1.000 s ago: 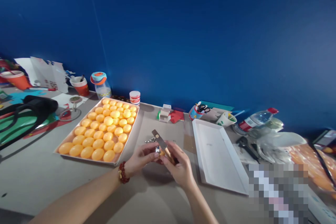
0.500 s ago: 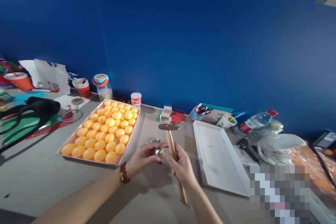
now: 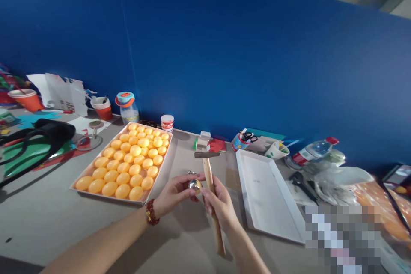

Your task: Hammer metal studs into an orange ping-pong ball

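Between the thumb and fingers of my left hand (image 3: 177,193) is a shiny silver ball (image 3: 195,186), its underside hidden by the fingers. My right hand (image 3: 221,203) is closed around the wooden handle of a hammer (image 3: 208,175), close beside the ball. The hammer's dark metal head (image 3: 207,154) points away from me, and the handle's end comes out below the hand. Just behind my left fingers lie some small shiny metal pieces (image 3: 191,172), mostly covered. A beaded red bracelet (image 3: 152,212) circles my left wrist.
A shallow box of orange balls (image 3: 123,167) stands left of my hands. On the right lies a white box lid (image 3: 269,197). Along the blue wall are a jar (image 3: 127,109), a small tub (image 3: 167,123), a pen cup (image 3: 240,141) and a bottle (image 3: 311,154).
The hammer's handle end has shifted slightly left and down, and its head is a little more level. Both hands keep their grips. The view has shifted slightly.
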{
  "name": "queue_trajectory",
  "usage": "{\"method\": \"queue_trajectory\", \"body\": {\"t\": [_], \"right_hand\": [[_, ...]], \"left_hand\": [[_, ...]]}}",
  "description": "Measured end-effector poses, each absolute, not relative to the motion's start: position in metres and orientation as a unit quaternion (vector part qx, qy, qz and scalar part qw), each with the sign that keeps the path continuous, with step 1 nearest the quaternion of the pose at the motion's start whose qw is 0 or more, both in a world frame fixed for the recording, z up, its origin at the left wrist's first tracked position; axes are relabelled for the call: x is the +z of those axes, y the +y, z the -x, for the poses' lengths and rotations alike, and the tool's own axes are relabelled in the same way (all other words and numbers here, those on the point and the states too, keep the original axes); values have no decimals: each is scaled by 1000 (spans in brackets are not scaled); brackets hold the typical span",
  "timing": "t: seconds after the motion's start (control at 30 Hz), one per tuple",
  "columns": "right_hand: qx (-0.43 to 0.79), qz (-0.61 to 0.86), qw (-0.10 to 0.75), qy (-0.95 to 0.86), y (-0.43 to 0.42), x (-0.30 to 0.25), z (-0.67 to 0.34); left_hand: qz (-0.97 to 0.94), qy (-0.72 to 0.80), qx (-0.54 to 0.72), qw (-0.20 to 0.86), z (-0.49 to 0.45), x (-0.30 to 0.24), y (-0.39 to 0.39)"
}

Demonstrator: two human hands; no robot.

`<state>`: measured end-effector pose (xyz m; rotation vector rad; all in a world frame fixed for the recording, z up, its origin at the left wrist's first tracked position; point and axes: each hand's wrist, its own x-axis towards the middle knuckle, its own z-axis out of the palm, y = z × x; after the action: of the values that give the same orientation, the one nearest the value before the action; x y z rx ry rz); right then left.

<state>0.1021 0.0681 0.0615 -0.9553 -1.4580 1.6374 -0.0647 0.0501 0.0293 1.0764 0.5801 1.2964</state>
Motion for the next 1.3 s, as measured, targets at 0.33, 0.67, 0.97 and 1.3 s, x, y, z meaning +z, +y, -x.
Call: {"method": "queue_trajectory", "body": {"t": [0.33,0.67,0.97,1.3], "right_hand": [[622,376,375,-575,68,62,-96],[621,365,404,-564,69,49,-92],[652,357,406,-531,69,47,-95],[659,371,410,-510,67,49,-94]], "left_hand": [[-463,261,569,627,65,34,47],[-428,246,580,648,65,27,47],[-430,227,571,661,63,27,45],[-451,246,576,636,60,28,42]]}}
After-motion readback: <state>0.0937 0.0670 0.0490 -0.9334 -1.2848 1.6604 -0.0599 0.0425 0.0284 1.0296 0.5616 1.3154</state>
